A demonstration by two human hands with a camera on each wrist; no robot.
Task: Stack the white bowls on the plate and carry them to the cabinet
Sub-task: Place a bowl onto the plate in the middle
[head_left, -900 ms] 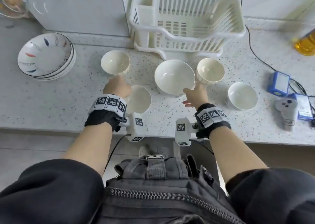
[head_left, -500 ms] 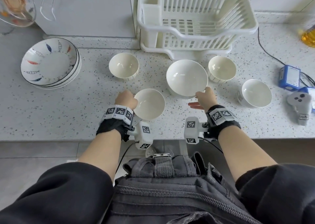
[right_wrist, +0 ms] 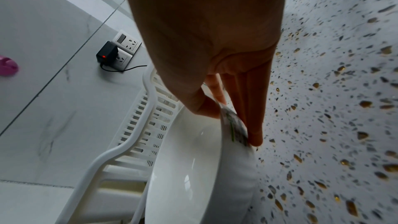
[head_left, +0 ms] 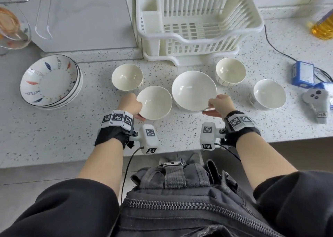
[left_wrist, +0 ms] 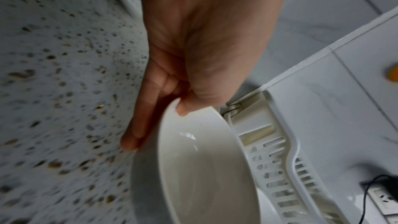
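Observation:
My left hand (head_left: 130,104) pinches the rim of a small white bowl (head_left: 155,102), thumb inside and fingers under it; the left wrist view shows that bowl (left_wrist: 200,168) lifted and tilted off the counter. My right hand (head_left: 218,104) pinches the near rim of the large white bowl (head_left: 194,90), thumb on the rim, fingers beneath, as the large bowl (right_wrist: 193,168) appears in the right wrist view. Three more white bowls stand on the counter: back left (head_left: 127,77), back right (head_left: 230,72), far right (head_left: 269,96). A stack of fish-patterned plates (head_left: 50,81) sits at the left.
A white dish rack (head_left: 198,25) stands behind the bowls. At the right lie a blue box (head_left: 303,74), a grey controller (head_left: 316,99) and a black cable (head_left: 273,45). An oil bottle (head_left: 322,27) sits far right, a glass jug (head_left: 12,31) far left. The counter edge (head_left: 54,162) runs near me.
My left hand has lifted and tilted the small bowl, carrying it right toward the large bowl. My right hand keeps its hold on the large bowl's rim.

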